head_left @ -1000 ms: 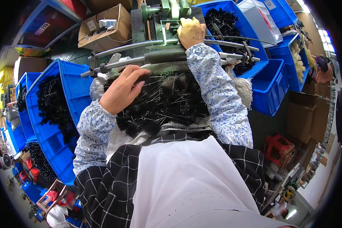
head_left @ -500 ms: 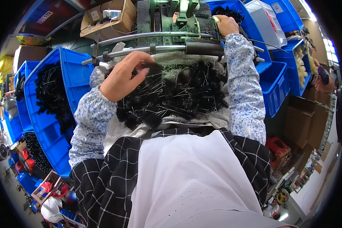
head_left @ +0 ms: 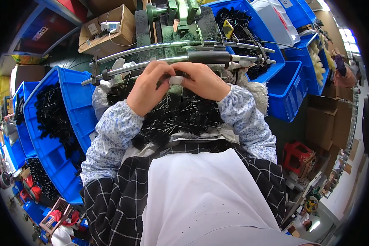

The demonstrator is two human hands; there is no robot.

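My left hand (head_left: 146,89) and my right hand (head_left: 206,82) meet fingertip to fingertip, just in front of a metal bar (head_left: 151,63). Both have their fingers pinched together; whatever they hold is hidden between them. A white wrap (head_left: 176,80) covers the tip of my right thumb. Under my hands lies a pile of small black bristle brushes (head_left: 180,117) with thin wire stems ending in loops. The pile rests on a pale cloth (head_left: 229,135) in front of me. A dark sleeve (head_left: 209,57) sits on the bar beyond my right hand.
Behind the bar stands a green metal machine (head_left: 183,18). Blue bins (head_left: 76,98) holding black brushes flank me on the left; another blue bin (head_left: 270,67) with brushes is at the right, beside a smaller blue crate (head_left: 289,96). A cardboard box (head_left: 110,35) is at the back left.
My right hand has come back from the machine at the upper right to meet my left hand. My left hand has moved slightly right, its fingers now pinched. The view has shifted a little.
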